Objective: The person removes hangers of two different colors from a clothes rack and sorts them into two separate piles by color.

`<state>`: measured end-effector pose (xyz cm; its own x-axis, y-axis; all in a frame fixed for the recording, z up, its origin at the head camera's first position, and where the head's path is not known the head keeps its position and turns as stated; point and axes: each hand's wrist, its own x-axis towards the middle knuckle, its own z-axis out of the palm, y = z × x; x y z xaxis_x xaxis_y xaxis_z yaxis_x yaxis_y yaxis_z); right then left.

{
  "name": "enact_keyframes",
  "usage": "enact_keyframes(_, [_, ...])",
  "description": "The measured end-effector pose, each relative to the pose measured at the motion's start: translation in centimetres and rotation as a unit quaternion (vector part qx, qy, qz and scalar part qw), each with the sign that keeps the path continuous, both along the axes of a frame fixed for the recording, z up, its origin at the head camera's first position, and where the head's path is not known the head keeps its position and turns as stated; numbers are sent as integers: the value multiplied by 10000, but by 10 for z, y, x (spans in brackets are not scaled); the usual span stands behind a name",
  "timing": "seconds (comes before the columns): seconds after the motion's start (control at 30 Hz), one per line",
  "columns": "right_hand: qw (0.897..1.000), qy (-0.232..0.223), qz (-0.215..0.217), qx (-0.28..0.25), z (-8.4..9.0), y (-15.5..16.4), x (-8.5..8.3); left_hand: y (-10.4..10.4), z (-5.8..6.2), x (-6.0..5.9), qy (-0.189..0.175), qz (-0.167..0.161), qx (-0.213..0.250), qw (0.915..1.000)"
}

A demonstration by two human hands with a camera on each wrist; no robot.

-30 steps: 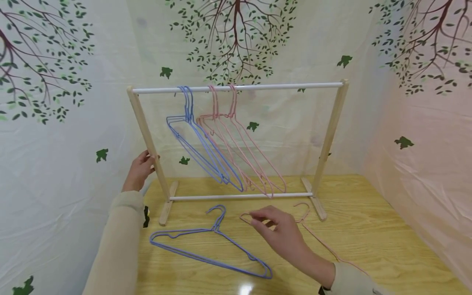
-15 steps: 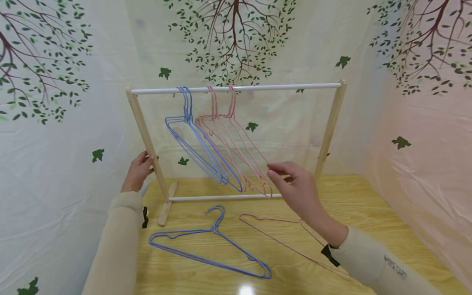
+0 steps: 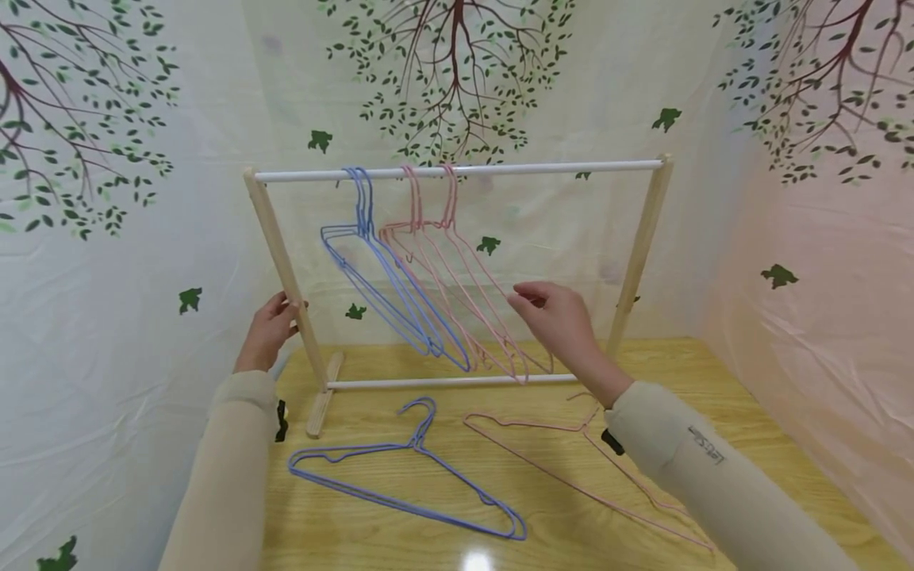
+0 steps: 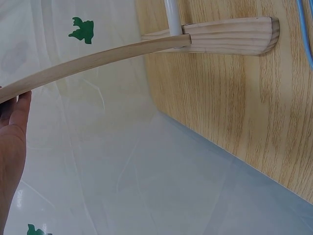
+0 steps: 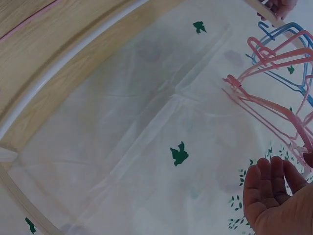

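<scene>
A small wooden rack (image 3: 646, 238) with a white top rail stands on the table (image 3: 721, 396). My left hand (image 3: 274, 321) grips its left post (image 3: 286, 266); the left wrist view shows that hand (image 4: 12, 147) against the post (image 4: 98, 61). Blue hangers (image 3: 385, 277) and pink hangers (image 3: 457, 277) hang on the rail. My right hand (image 3: 530, 300) is raised at the rightmost pink hanger, fingers nearly straight; whether it touches the wire is unclear. In the right wrist view the right hand (image 5: 274, 196) is just below the pink hangers (image 5: 264, 105).
A blue hanger (image 3: 407, 485) and a pink hanger (image 3: 571, 468) lie flat on the table in front of the rack. A plastic sheet printed with trees (image 3: 457, 71) closes in the back and both sides. The rack's wooden foot (image 4: 230, 36) sits near the table's left edge.
My right hand let go of the pink hanger on the table, rose and moved to the hanging pink hangers. The left hand stayed on the post.
</scene>
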<state>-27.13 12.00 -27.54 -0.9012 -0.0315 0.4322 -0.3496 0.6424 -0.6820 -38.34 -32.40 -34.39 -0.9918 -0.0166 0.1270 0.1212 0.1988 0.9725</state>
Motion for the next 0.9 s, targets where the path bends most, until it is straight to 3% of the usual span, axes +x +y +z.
enact_keyframes(0.17, [9993,-366,58,-76,-3,-3,-7,0,-3,-1,38,34,-39,10000])
enact_keyframes(0.37, [9992,-373,105,-131,-5,-7,-10,-1,-4,-1,60,20,-30,10000])
enact_keyframes(0.57, [9997,-87,-96,-225,-8,-9,-12,-1,-4,-1,73,6,-45,10000])
enact_keyframes(0.9, [9935,904,-556,-403,-7,-1,-14,-3,-5,-4,50,-23,8,10000])
